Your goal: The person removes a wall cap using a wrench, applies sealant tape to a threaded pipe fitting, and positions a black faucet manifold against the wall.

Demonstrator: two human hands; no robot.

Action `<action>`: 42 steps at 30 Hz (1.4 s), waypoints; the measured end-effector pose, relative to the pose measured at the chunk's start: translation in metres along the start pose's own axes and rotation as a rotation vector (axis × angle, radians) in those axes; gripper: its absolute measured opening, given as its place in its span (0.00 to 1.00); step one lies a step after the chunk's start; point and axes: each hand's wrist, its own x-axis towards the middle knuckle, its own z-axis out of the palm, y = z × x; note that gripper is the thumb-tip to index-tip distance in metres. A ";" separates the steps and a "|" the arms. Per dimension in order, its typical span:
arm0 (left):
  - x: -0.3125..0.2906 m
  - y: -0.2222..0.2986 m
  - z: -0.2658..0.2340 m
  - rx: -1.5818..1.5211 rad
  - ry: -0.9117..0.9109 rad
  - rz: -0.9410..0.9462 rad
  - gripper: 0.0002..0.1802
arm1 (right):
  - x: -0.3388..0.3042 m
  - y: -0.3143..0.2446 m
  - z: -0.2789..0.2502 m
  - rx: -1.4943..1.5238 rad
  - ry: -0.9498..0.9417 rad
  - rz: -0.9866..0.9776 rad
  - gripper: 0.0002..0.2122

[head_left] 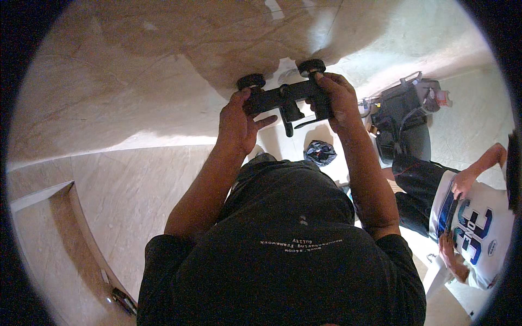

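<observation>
A black shower mixer tap, a bar-shaped body with two round wall flanges, is held up against the marble-patterned wall. At its left end my left hand closes on the body just below the left flange, with one finger stretched out underneath. My right hand wraps the other end, its thumb near the right flange. A short spout and a thin lever hang from the middle. The fingers behind the body are partly hidden.
Below my arms a black plastic bag lies on the floor. Farther right stands a dark tool bag with cables. A person in a white shirt is at the right, both hands on a dark long object. A recessed niche opens at the left.
</observation>
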 end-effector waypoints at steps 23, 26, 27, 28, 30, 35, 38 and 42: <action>0.010 -0.012 0.049 0.178 0.049 -0.109 0.26 | 0.025 -0.009 -0.039 0.073 -0.046 0.001 0.22; 0.021 -0.023 0.037 0.143 0.043 -0.050 0.27 | 0.025 -0.009 -0.040 0.083 -0.009 0.008 0.22; 0.021 -0.025 0.038 0.144 0.043 -0.050 0.27 | 0.026 -0.010 -0.042 0.084 -0.008 0.008 0.22; 0.020 -0.026 0.038 0.102 0.067 -0.055 0.27 | 0.025 -0.011 -0.043 0.061 -0.011 0.019 0.22; 0.017 -0.023 0.045 0.063 0.092 -0.058 0.28 | 0.028 -0.011 -0.045 0.042 -0.015 0.031 0.22; 0.019 -0.028 0.052 0.230 0.067 -0.004 0.25 | 0.031 -0.011 -0.046 0.062 -0.034 0.001 0.21; 0.019 -0.023 0.056 0.136 0.110 -0.026 0.26 | 0.031 -0.010 -0.045 0.052 -0.013 0.009 0.21; 0.024 -0.019 0.053 0.084 0.109 -0.050 0.26 | 0.032 -0.007 -0.042 0.066 -0.020 -0.005 0.20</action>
